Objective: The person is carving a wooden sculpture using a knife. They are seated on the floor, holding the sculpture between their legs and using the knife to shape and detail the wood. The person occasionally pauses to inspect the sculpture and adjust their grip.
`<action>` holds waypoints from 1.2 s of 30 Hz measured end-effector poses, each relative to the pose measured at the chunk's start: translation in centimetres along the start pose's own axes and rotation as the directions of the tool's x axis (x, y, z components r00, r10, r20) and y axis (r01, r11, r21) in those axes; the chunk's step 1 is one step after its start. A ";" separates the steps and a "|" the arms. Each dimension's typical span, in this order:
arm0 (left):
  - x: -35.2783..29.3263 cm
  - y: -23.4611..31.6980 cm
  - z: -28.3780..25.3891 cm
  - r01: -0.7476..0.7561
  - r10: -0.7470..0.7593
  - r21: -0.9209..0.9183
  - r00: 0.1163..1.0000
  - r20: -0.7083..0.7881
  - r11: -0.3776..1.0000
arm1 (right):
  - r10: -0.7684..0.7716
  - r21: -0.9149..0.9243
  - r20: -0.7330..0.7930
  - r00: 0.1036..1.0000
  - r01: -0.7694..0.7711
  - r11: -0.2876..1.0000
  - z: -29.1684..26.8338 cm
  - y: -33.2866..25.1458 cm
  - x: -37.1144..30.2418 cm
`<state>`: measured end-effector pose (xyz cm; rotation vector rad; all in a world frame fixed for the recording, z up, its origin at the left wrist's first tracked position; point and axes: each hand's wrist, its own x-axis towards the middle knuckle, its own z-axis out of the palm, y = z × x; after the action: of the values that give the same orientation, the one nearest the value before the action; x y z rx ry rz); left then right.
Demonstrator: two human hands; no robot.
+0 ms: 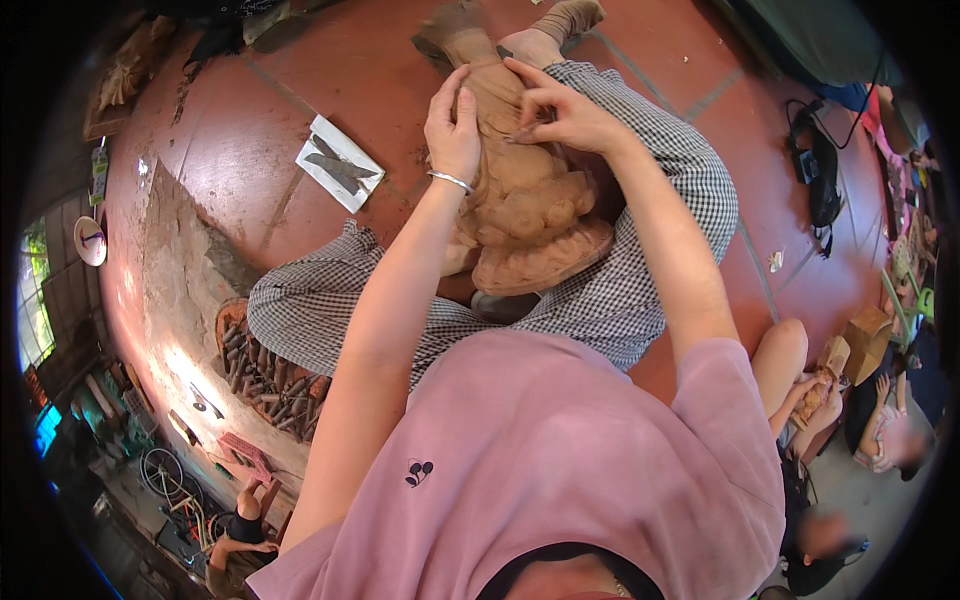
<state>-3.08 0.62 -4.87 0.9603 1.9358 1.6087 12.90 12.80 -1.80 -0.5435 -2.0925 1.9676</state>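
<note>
A brown carved wooden figure (535,205) lies across my crossed legs, its broad, rounded base towards me and its narrower end pointing away. That far end is smeared by motion. Along the figure's left side rests my left hand (455,125), thumb on top and fingers against the edge, steadying it. On the opposite side my right hand (565,115) bends over the carving. Its forefinger reaches forward and the other fingers curl in towards the thumb at the surface. Whatever sits between those fingertips is too small to make out.
Left of the figure, dark flat blades (340,165) lie on a white sheet (365,187) on the red tiled floor. A basket of carving tools (265,385) stands by my left knee. A black strapped item (822,175) lies right. Other people sit at lower right and lower left.
</note>
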 end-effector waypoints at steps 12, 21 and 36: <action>-0.1 0.8 -0.1 -0.053 0.054 0.061 0.998 -0.030 0.997 | -0.183 -0.426 -0.460 0.869 -0.035 0.904 6.9 -1.2 -0.8; 0.0 1.5 0.4 -0.111 0.120 0.166 0.992 -0.045 0.980 | -0.341 -0.603 -0.538 0.771 -0.069 0.795 7.8 -1.8 -0.1; -0.3 1.5 0.2 -0.137 0.151 0.199 0.987 -0.059 0.970 | -0.226 -0.620 -0.562 0.796 -0.225 0.751 7.0 -1.7 -2.7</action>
<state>-2.41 0.70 -3.53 1.1577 2.1498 1.5735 12.32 5.22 -0.43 -1.1239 -2.2421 0.7552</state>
